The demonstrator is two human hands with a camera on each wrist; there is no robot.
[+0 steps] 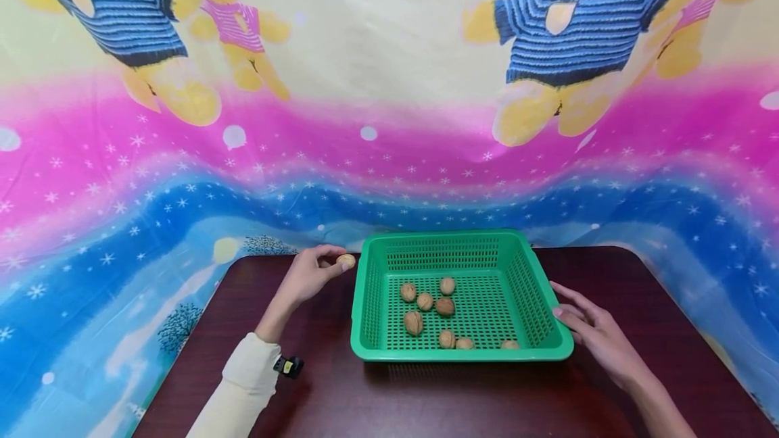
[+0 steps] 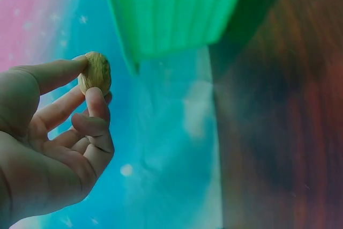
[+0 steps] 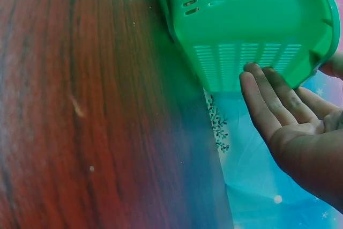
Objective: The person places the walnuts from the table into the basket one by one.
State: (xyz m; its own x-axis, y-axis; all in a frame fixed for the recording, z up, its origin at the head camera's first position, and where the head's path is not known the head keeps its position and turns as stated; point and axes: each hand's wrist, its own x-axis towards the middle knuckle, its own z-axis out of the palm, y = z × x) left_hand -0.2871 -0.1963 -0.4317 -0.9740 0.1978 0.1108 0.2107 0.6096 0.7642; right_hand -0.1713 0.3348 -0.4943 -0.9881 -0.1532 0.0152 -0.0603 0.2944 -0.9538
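My left hand [image 1: 308, 276] pinches a walnut [image 1: 345, 261] between thumb and fingertips, just outside the left rim of a green plastic basket [image 1: 359, 303]. The left wrist view gives a closer look at that walnut [image 2: 97, 73], tan and ridged. Inside the basket, several walnuts lie scattered over the slotted bottom, one darker walnut [image 1: 445, 307] among them. On the opposite side my right hand [image 1: 593, 330] holds the basket's rim, thumb over the edge. In the right wrist view, the fingers [image 3: 268, 97] reach under the rim against the outer wall.
The basket is at the far part of a dark reddish-brown wooden table [image 1: 475, 404]. A printed cloth [image 1: 377, 154] with bears and snowflakes hangs behind it and round the sides. A black wrist strap [image 1: 289, 366] sits at the left cuff.
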